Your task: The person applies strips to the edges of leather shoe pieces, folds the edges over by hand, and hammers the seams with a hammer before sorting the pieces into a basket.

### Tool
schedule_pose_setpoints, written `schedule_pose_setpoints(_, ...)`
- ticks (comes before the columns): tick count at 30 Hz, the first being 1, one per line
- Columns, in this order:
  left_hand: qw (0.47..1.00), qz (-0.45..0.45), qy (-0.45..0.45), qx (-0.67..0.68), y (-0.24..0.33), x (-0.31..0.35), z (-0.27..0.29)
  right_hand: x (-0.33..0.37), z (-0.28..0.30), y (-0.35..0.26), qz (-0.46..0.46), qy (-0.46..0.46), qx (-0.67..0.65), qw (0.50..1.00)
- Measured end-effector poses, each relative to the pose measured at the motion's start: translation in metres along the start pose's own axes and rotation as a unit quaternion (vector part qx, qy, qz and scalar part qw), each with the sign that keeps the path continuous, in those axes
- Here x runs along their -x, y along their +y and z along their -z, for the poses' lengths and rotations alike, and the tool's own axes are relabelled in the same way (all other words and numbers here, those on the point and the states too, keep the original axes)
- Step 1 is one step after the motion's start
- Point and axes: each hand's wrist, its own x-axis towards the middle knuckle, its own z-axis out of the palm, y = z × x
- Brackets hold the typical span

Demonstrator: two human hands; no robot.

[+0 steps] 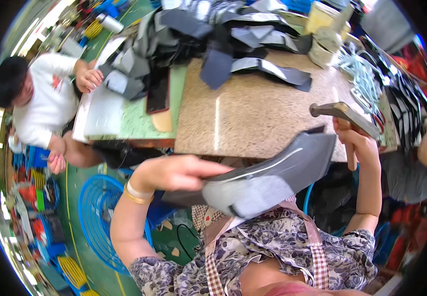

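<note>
My left hand [176,172] grips a curved dark grey material piece [300,165], like a shoe upper, with a whitish patch on its side. Its fingers lie along the upper edge, and the thumb is hidden. The piece is held up off the table, between my chest and the table's near edge, slightly blurred. In my right hand [364,143] is a hammer [351,116] with a metal head and a wooden handle, the fingers closed round the handle. The hammer head is raised over the right side of the speckled stone slab [253,118].
Similar grey pieces [213,64] pile along the slab's far edge. A phone [158,91] lies on the green tabletop [124,116], left of the slab. At the back right stand a crusted pot [326,47] and pale cords [364,74]. A co-worker [51,93] sits at left, above a blue basket [88,217].
</note>
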Motion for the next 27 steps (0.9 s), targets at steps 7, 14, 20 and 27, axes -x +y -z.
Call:
schedule_pose_setpoints(7,0.87,-0.005,0.099,-0.484,0.004,-0.089,0.062,0.046,0.038,0.01,0.043,0.12,0.161,0.979)
schedule_pose_setpoints(14,0.875,-0.044,0.226,-0.425,-0.004,-0.162,0.01,0.02,-0.011,0.002,0.156,-0.08,0.325,0.929)
schedule_pose_setpoints(20,0.944,-0.038,0.184,-0.27,-0.006,-0.19,0.011,0.013,-0.004,-0.001,0.158,-0.172,0.288,0.929)
schedule_pose_setpoints(27,0.947,-0.075,0.174,-0.259,-0.005,-0.201,0.017,0.006,0.003,0.007,0.198,-0.211,0.347,0.892)
